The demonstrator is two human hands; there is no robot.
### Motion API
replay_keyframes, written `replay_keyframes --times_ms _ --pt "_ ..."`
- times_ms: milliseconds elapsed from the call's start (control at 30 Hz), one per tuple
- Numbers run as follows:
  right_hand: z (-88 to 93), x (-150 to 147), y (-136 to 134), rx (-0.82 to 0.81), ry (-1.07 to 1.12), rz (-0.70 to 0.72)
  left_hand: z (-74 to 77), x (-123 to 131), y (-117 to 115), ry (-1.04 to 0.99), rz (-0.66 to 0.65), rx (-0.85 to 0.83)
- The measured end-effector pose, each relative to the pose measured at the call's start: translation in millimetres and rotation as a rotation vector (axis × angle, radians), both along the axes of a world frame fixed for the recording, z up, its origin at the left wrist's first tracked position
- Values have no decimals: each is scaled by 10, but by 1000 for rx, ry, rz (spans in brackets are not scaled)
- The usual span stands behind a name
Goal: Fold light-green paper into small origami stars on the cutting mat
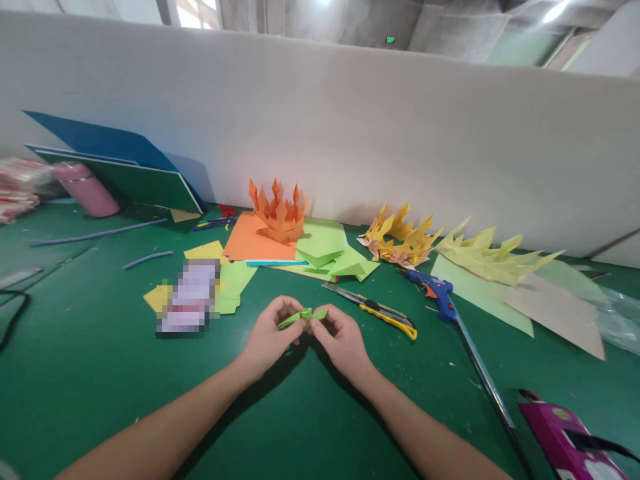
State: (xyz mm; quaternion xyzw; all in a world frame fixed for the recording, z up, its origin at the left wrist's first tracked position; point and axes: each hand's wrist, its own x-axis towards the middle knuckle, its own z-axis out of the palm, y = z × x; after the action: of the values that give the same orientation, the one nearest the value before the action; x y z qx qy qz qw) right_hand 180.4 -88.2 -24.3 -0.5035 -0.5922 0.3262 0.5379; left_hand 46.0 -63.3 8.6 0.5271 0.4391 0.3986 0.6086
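A small piece of folded green paper (302, 316) is pinched between both hands above the green table (280, 427). My left hand (274, 333) grips its left part, with the fingers curled behind and the thumb in front. On the other side my right hand (345, 339) holds the right end between thumb and fingers. The fingertips of the two hands nearly meet and cover part of the folds. Just beyond lie loose light green sheets (325, 247). To the right of my right hand rests a yellow utility knife (385, 313) with its blade out.
An orange paper crown (281, 217) stands on an orange sheet (250, 237). Two yellow paper crowns (400, 237) lie farther right. A blue glue gun (435, 290) with a long clear stick, a phone (190, 297), a pink bottle (86, 190) and a magenta box (565, 437) surround my workspace.
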Motion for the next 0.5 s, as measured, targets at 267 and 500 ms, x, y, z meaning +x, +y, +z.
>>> replay_keyframes --times_ms 267,500 --pt "-41 2 12 -6 55 31 -26 -27 26 36 6 -21" --pt "5 16 -15 185 -121 47 -57 -47 39 33 -32 -38"
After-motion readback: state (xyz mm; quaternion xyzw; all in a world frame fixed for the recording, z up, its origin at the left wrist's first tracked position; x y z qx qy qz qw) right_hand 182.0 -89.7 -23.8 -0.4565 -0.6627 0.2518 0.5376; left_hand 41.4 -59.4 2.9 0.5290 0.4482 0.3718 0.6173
